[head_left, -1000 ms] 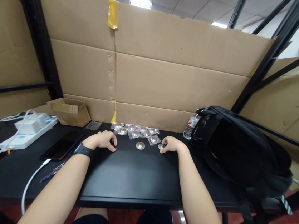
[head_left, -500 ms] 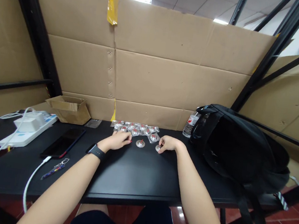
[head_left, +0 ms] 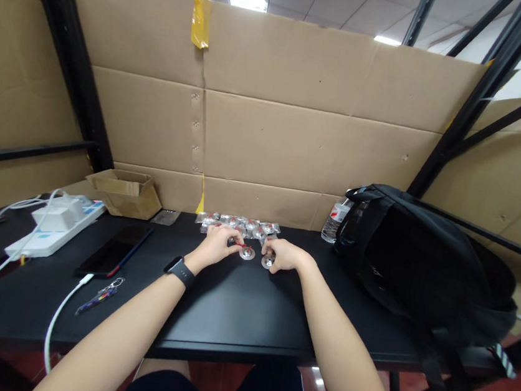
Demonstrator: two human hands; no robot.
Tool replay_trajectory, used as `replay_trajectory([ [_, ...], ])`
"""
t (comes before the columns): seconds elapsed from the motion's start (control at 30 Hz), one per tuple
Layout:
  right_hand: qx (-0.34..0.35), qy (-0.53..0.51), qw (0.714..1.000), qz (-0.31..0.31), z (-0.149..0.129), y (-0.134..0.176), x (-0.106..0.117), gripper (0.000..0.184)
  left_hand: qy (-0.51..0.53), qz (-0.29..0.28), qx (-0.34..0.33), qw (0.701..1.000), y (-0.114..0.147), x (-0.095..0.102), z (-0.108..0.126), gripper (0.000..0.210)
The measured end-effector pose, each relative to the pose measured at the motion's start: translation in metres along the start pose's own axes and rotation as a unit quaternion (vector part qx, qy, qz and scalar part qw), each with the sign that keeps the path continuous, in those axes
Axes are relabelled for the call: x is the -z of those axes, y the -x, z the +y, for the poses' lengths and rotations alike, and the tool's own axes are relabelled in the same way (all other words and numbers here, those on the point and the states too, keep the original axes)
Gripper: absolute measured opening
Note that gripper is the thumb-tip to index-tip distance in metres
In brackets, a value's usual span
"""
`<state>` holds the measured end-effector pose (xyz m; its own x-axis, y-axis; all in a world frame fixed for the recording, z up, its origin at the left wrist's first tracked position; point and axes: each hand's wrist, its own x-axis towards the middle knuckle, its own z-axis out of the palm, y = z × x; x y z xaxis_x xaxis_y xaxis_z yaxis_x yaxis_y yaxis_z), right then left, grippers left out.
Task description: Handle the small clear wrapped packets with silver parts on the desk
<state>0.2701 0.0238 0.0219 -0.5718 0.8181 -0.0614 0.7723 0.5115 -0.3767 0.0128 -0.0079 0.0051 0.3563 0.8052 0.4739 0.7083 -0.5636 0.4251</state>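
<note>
1. Both arms reach far out over the black table (head_left: 238, 306), and the two hands meet near the middle of its far part.
2. The left hand (head_left: 218, 246) lies low with the palm down. Its fingers curl in, and the tips touch a small shiny metal disc (head_left: 247, 253) that sits on the table.
3. The fingertips look pressed onto that disc with a bit of red between them, but the disc is too small to tell if it is truly pinched.
4. The right hand (head_left: 283, 256) is just to the right, also palm down with bent fingers. Its tips close on a second metal disc (head_left: 267, 261).
5. This second disc sits at the left edge of the right hand, half hidden under the fingers.
6. The two discs lie just beside each other, between the two hands.
7. A black watch (head_left: 179, 270) is on the left wrist.
8. Just behind the hands lies a pile of small clear bags (head_left: 238, 223) with more shiny and red parts inside.
9. A black backpack (head_left: 423, 258) rests on the right side, with a water bottle (head_left: 334, 223) next to it.
10. On the left are a dark phone (head_left: 116, 248), a white power strip (head_left: 57, 225) and a small cardboard box (head_left: 124, 192).
</note>
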Motion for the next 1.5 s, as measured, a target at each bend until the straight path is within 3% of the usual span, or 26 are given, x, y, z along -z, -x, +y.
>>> replay_trajectory([
  [0.13,0.091,-0.065,0.989,0.095,-0.009,0.0,0.0,0.042,0.01,0.026,0.012,1.0,-0.002,0.0,-0.004,0.011],
  [0.3,0.157,-0.229,0.935,0.22,-0.027,-0.006,-0.007,0.043,0.023,0.06,0.025,0.998,-0.004,-0.003,-0.006,0.013],
  [0.43,0.172,-0.342,0.899,0.214,-0.042,-0.013,-0.018,0.046,0.079,0.117,0.015,0.99,-0.006,-0.007,-0.007,0.015],
  [0.57,0.168,-0.388,0.88,0.216,-0.048,-0.014,-0.023,0.047,0.107,0.129,0.01,0.986,-0.008,-0.01,-0.01,0.015],
  [1.1,0.141,-0.412,0.874,0.216,-0.045,-0.02,-0.031,0.047,-0.012,0.124,0.026,0.992,-0.001,-0.005,0.007,0.011],
  [1.33,0.119,-0.478,0.849,0.189,-0.047,-0.024,-0.038,0.044,-0.11,0.161,-0.019,0.981,0.004,-0.001,0.016,0.01],
  [1.5,0.098,-0.459,0.857,0.212,-0.051,-0.021,-0.036,0.042,-0.109,0.182,-0.023,0.977,0.004,0.0,0.018,0.008],
])
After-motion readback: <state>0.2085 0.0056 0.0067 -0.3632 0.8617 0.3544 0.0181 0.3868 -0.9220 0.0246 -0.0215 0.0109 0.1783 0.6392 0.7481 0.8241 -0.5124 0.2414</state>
